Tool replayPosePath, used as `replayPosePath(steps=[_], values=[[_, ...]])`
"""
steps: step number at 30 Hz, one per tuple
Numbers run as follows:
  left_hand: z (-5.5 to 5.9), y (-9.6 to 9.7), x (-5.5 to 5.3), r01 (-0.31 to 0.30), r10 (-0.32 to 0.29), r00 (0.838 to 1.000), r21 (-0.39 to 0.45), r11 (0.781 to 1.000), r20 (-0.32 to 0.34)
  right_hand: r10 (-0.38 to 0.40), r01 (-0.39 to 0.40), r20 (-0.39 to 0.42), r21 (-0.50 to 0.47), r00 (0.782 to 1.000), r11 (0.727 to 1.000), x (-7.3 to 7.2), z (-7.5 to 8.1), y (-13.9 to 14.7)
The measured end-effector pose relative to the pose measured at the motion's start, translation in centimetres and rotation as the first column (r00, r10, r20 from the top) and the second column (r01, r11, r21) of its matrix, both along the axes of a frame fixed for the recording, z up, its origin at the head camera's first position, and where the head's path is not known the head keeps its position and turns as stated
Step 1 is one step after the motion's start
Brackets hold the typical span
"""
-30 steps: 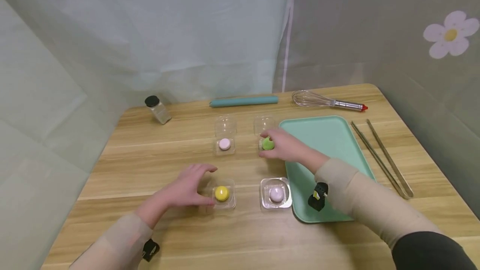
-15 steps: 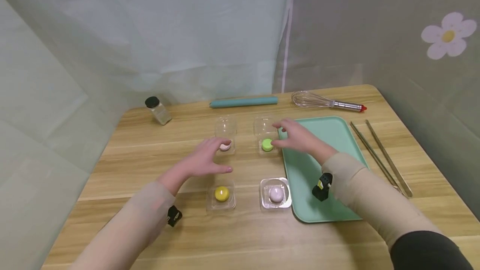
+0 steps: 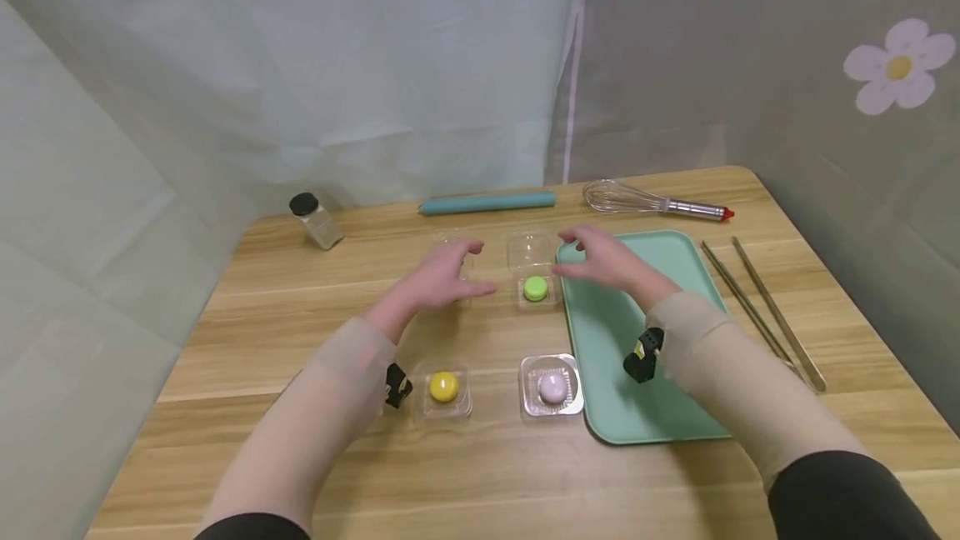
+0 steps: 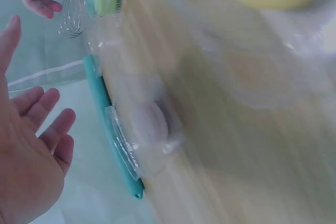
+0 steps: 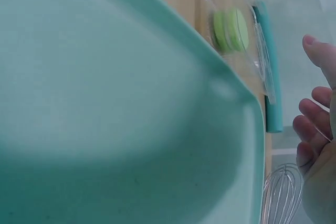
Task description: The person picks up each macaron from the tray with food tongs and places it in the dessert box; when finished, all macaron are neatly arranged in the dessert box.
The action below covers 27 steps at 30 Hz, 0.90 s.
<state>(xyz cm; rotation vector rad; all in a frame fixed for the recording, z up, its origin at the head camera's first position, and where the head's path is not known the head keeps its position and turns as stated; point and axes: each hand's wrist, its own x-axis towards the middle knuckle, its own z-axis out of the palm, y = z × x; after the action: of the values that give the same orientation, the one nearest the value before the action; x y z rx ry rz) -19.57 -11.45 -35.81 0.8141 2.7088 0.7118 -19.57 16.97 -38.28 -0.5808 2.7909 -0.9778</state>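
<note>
My left hand (image 3: 442,277) hovers over the pale pink macaron (image 4: 151,123) and its clear plastic box, hiding the macaron in the head view. Its fingers are spread and hold nothing. A green macaron (image 3: 535,288) sits in a clear box with its lid (image 3: 529,250) folded back. Just right of that box my right hand (image 3: 603,261) hangs above the tray edge, fingers parted and holding nothing. Nearer the front, a yellow macaron (image 3: 443,387) and a lilac macaron (image 3: 553,388) each sit in a clear box.
A mint-green tray (image 3: 667,265) lies under my right forearm. Long metal tongs (image 3: 780,315) lie right of it. Along the back are a black-capped jar (image 3: 318,223), a teal rod (image 3: 487,203) and a whisk (image 3: 652,202).
My left hand has moved from beside the yellow macaron up and right to the pink one. My right hand has drawn back from the green macaron towards the tray.
</note>
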Motion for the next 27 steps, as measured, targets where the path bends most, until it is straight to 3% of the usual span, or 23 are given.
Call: replayPosePath(steps=[5, 14, 20, 27], values=[[0.3, 0.8, -1.1, -0.041, 0.043, 0.998, -0.043, 0.998, 0.039, -0.009, 0.009, 0.02, 0.001, 1.0, 1.0, -0.6, 0.0, 0.0], [0.5, 1.7, -2.6, -0.017, 0.029, 0.993, -0.109, 0.994, 0.115, -0.017, 0.017, 0.079, 0.0, 0.997, 1.0, -1.5, 0.0, -0.2], [0.4, 2.5, -2.9, -0.046, 0.065, 0.993, -0.189, 0.981, 0.097, -0.021, 0.019, 0.117, 0.02, 0.993, 1.0, -1.9, -0.4, -0.4], [0.7, 3.8, -2.8, -0.059, 0.103, 0.98, -0.248, 0.967, 0.168, -0.041, 0.038, 0.148, 0.023, 0.988, 0.999, -2.3, -0.6, -0.6]])
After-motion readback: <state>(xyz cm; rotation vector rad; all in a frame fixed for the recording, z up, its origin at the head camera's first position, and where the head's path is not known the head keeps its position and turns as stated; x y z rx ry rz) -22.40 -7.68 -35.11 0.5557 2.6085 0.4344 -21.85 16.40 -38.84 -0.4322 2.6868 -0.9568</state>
